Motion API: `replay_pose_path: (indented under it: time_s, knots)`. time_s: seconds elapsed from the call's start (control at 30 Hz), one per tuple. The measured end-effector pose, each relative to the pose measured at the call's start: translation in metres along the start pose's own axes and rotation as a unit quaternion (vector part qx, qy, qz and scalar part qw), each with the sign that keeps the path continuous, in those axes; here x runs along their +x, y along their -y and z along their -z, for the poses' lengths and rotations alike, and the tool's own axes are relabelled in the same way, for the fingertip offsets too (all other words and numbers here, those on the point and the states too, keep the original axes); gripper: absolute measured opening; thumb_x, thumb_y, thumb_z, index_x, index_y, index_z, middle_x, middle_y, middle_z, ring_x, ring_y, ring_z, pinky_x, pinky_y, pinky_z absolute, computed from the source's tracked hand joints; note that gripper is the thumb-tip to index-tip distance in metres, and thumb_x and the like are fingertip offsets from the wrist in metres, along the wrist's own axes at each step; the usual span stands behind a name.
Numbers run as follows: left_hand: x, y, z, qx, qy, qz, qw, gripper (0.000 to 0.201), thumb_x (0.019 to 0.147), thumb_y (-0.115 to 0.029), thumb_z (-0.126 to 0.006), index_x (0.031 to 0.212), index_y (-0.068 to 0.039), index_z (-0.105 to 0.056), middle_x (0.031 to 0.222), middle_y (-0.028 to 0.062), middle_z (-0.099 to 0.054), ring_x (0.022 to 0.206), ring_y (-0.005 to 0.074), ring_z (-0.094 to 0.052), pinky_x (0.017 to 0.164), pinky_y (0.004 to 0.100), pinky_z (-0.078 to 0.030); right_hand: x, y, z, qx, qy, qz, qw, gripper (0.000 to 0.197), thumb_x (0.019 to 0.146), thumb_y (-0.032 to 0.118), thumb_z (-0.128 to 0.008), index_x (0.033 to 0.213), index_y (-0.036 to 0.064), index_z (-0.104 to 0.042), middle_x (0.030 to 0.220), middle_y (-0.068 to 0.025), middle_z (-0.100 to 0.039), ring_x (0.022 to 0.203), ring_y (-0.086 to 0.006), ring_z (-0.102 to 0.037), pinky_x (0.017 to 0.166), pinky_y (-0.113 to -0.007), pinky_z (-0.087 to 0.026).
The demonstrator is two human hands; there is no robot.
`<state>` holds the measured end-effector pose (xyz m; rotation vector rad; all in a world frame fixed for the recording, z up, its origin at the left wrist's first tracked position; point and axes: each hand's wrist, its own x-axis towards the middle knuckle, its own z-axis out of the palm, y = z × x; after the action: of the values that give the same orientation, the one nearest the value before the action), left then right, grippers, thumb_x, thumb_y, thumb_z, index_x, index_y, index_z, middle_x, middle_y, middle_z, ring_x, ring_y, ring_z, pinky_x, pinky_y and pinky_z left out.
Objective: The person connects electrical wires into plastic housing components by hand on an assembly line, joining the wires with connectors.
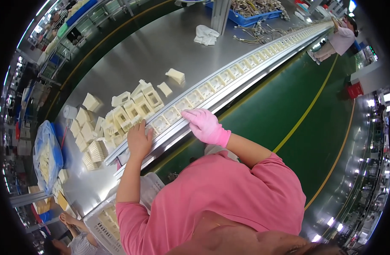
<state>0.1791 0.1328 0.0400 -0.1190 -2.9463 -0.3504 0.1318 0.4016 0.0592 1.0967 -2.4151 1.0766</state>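
A long metal rail (221,91) runs diagonally across the table, with a row of cream plastic housings (195,98) seated in it. My bare left hand (139,140) reaches over the rail's lower end, thumb apart from the fingers. Its fingertips are beside a heap of loose cream housings (127,111), and whether they touch one is hard to see. In a pink glove, my right hand (207,127) rests at the rail's near edge. Its forefinger is stretched toward a seated housing and the other fingers are bent; I see nothing held in it.
Two stray cream pieces (175,75) lie beyond the rail on the metal table (158,55). A white cloth (206,35) is near a post. Farther back stands a blue tray (256,17) of cables. A plastic bag (47,157) hangs left. Other people are at far right and lower left.
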Motion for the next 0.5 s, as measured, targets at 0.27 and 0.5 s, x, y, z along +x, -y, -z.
replay_pose_path:
  time_s: [0.27,0.5]
  knots:
    - [0.004,0.015,-0.001,-0.009,0.007,0.014,1.000,0.044,0.083,-0.029,-0.057,0.117,-0.002,-0.053,0.111,0.0178,-0.056,0.104,0.0357,-0.050,0.092,0.0445,-0.035,-0.025,-0.022,0.043,-0.023,0.027,-0.014,0.999,0.030,0.074,0.004,-0.052,0.103,0.0019,-0.056,0.086,-0.0114,-0.060,0.081,-0.0312,-0.058,0.072,-0.040,-0.047]
    - [0.080,-0.085,0.026,-0.131,-0.142,0.010,0.981,0.035,0.087,-0.019,-0.055,0.117,0.000,-0.052,0.116,0.0178,-0.054,0.111,0.0333,-0.048,0.096,0.0393,-0.035,-0.073,-0.096,0.122,-0.039,-0.033,-0.063,0.997,0.035,0.076,0.007,-0.052,0.110,0.0022,-0.054,0.086,-0.0123,-0.060,0.081,-0.0311,-0.058,0.073,-0.040,-0.047]
